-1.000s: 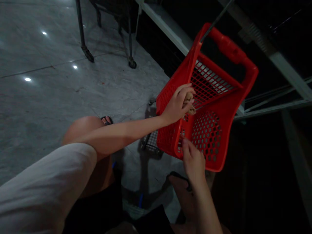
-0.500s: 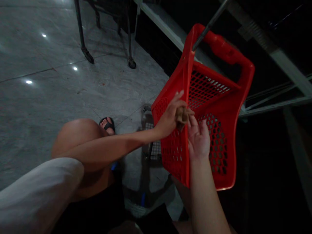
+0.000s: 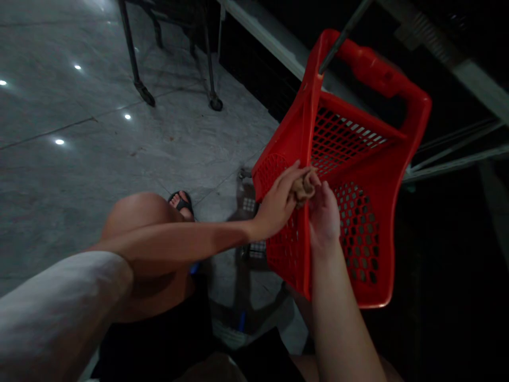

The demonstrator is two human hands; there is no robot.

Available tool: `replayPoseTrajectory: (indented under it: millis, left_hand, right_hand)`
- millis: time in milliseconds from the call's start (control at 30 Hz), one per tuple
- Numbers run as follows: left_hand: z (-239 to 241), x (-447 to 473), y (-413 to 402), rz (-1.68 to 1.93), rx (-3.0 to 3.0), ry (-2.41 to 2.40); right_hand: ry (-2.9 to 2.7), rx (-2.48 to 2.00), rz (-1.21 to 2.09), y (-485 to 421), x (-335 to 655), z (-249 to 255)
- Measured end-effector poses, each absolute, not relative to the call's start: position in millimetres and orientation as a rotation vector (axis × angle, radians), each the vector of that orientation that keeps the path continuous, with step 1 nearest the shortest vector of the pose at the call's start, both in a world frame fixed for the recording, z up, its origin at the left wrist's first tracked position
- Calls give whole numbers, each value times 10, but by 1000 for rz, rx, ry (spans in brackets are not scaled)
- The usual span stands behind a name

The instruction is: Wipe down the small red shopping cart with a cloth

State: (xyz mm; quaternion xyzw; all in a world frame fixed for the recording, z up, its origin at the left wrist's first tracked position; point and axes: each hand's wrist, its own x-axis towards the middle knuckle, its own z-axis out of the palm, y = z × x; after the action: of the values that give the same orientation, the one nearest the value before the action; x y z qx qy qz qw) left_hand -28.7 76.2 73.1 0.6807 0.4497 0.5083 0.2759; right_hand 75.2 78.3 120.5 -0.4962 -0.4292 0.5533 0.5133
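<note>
A red plastic shopping basket [image 3: 366, 159] with perforated walls hangs tilted in front of me, its thick red handle [image 3: 374, 71] at the top. My left hand [image 3: 278, 204] is closed on a small brown crumpled wad [image 3: 302, 187] at the basket's near edge. My right hand [image 3: 324, 217] comes up from below, and its fingertips meet the same wad from the other side. Both hands sit against the basket's side wall.
Grey tiled floor [image 3: 79, 138] with light reflections spreads to the left. Metal legs with castors [image 3: 216, 103] stand at the back. A white shelf rail [image 3: 274, 45] and dark shelving run along the right. My knee [image 3: 135, 217] and sandalled foot [image 3: 182, 202] lie below.
My right hand has let go of the basket's lower edge and risen to meet the wad. My left hand has drawn the wad from inside the basket out to its near edge.
</note>
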Motion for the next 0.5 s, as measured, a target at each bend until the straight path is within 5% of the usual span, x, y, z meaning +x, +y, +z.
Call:
replayPoseTrajectory:
  millis: [200,500]
  left_hand:
    - [575,-423,496,1356,1801,1001]
    - [816,-361,2056,1763,1368,981]
  right_hand:
    - [-1045,-1164,1334,808,710,1168]
    - [-1029,-1114,1400,586,547,1224]
